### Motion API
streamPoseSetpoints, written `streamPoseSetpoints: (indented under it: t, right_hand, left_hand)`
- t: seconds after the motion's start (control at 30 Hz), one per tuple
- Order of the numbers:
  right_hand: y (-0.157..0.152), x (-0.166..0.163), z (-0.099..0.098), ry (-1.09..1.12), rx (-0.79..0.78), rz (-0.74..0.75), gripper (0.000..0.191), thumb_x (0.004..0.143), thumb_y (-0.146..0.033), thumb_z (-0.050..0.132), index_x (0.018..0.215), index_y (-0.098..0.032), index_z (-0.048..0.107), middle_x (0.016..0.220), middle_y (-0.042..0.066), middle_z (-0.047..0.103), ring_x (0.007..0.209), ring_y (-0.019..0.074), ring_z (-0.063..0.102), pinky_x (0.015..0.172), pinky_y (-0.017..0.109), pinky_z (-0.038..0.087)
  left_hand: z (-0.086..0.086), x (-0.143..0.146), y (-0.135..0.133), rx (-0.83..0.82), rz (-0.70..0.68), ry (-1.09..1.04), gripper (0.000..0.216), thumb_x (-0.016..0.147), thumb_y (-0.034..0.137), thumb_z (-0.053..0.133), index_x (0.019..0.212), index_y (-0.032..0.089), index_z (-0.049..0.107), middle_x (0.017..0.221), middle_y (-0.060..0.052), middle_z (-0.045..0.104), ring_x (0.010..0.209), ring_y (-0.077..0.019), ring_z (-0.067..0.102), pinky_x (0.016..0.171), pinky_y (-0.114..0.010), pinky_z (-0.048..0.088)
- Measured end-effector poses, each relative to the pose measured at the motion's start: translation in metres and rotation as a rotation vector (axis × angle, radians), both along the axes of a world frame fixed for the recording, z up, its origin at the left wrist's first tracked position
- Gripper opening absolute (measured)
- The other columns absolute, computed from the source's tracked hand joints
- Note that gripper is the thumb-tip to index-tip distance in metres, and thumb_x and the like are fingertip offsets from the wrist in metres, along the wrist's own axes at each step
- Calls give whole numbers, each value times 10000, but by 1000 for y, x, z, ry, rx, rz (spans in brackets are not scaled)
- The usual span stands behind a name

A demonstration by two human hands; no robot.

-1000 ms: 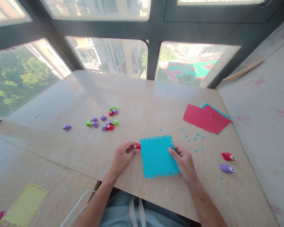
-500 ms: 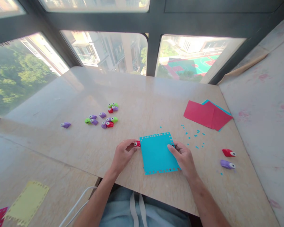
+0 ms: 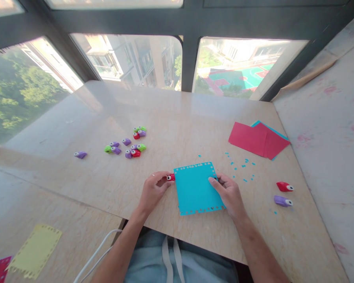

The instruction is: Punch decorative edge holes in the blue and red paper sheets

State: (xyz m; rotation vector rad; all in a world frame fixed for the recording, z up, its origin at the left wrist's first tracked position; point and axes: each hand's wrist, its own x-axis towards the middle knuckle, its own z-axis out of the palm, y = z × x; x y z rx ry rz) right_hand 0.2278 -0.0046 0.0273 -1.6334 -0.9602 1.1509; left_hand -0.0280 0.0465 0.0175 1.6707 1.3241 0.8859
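Observation:
A square sheet of blue paper (image 3: 196, 190), with punched holes along its top and bottom edges and some on the right, is held just above the table. My right hand (image 3: 227, 192) grips its right side, thumb on top and fingers underneath. At the upper left edge, my left hand (image 3: 156, 190) pinches a small red paper punch (image 3: 170, 177) with a white, eye-like button. The punch meets the paper's edge; whether the paper is inside its slot I cannot tell. Small blue paper bits (image 3: 244, 166) lie scattered beyond my right hand.
Several purple, green and red punches (image 3: 135, 153) cluster at the left, with a purple one (image 3: 80, 155) farther out. A red punch (image 3: 284, 186) and another purple punch (image 3: 283, 201) lie right. Red paper (image 3: 247, 137) rests back right, yellow punched paper (image 3: 35, 249) front left, near a white cable (image 3: 96, 253).
The camera view has shifted slightly, moving the scene up a little. Both hands keep the same holds on the red punch and the blue paper.

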Motion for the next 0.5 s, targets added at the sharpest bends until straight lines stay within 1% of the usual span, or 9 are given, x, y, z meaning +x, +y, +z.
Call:
streamPoseSetpoints:
  t: [0.23,0.5]
  right_hand:
    - [-1,0,0,19,-11,3,461,755,-587,663,934,-164,701,767,45,665,639,157,558,543,253,431]
    - [0,-1,1,-12,-8,17,410,761,-554,655,893,-168,693,723,21,634,605,137,522,526,243,402]
  left_hand:
    - [-2,0,1,6,-1,-1,193,813,298,697,993,230,720,1005,-57,736,918,-208,679,806,-314,555]
    - [-1,-1,0,13,-8,-3,190,818,266,687,1002,244,725,1015,-43,737,919,-197,680,805,-298,551]
